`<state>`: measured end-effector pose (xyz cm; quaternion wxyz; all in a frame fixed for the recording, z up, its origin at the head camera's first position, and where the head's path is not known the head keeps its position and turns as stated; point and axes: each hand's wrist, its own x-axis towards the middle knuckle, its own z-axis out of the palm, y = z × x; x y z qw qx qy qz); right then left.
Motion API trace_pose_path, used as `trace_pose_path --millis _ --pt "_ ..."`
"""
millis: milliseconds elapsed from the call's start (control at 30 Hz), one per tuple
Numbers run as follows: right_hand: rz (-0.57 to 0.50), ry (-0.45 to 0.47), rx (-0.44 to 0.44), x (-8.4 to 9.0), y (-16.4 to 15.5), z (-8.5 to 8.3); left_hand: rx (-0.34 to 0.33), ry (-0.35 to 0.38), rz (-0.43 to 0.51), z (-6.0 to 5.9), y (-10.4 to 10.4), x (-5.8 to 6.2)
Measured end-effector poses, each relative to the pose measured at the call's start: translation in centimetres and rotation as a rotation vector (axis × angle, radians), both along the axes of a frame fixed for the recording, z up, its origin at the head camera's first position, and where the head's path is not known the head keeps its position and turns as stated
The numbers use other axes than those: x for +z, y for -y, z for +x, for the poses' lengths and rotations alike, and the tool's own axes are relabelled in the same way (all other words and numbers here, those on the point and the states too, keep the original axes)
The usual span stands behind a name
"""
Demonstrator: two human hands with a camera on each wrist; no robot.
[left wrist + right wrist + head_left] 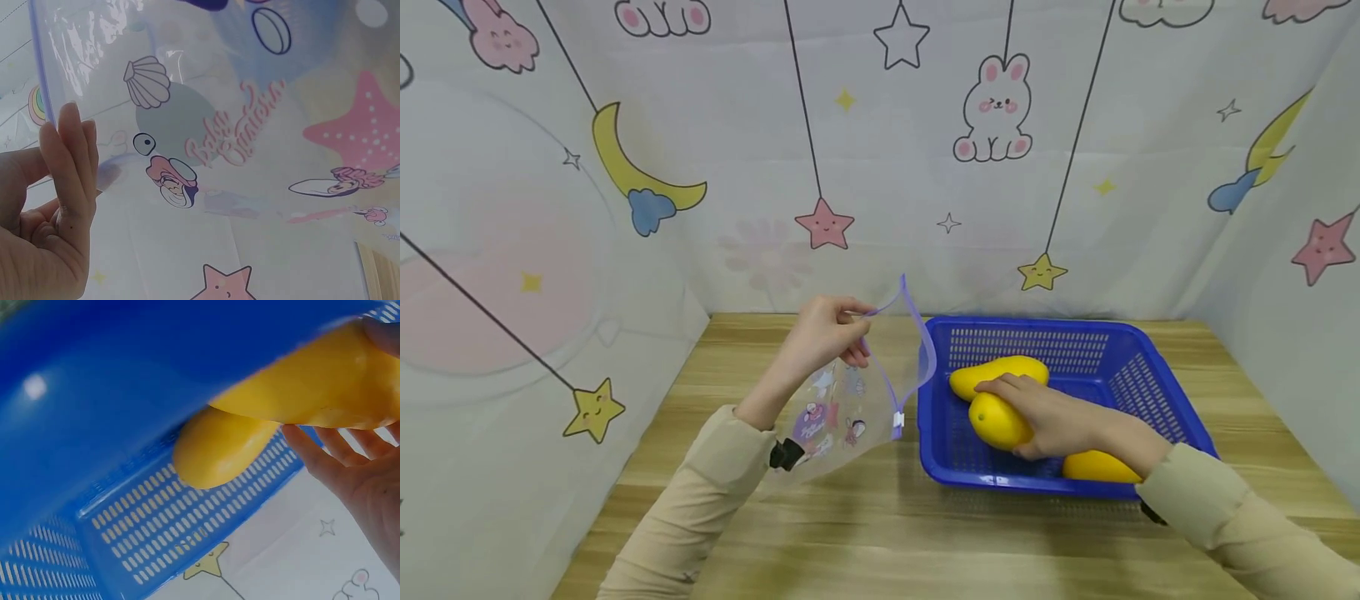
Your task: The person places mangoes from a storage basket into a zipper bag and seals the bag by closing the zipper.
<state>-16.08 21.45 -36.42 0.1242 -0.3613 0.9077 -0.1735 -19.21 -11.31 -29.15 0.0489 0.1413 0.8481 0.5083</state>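
Note:
My left hand (835, 329) pinches the edge of a clear zip bag (835, 417) with a purple rim, and the bag's mouth gapes toward the basket. Cartoon prints of shells and a starfish show on the bag (250, 125) in the left wrist view. Over the blue basket (928, 417), my right hand (1060, 412) grips a yellow mango (996, 421), fingers over the top and thumb at the near side. A second mango (1000, 371) lies behind it. Another mango (1097, 467) sits at the front of the basket, partly hidden by the right forearm.
The basket has slotted walls and stands on the right of a wooden table (925, 542). A white cloth (880, 167) printed with stars, moons and rabbits hangs behind and at both sides. A white slider (898, 422) sits at the bag's near corner.

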Motion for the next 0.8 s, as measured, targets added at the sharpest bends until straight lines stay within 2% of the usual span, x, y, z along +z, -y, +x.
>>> trace_pose_path --millis 300,600,800 --pt "-0.121 -0.121 -0.104 1.3 0.4 0.6 -0.002 0.001 0.006 -0.2 0.0 -0.1" --pt "-0.247 -0.093 -0.231 2.2 0.7 0.7 -0.004 0.005 0.011 -0.1 0.0 -0.1" --pt "-0.327 -0.055 -0.283 3.3 0.8 0.7 -0.001 0.006 0.005 -0.1 0.0 -0.1"
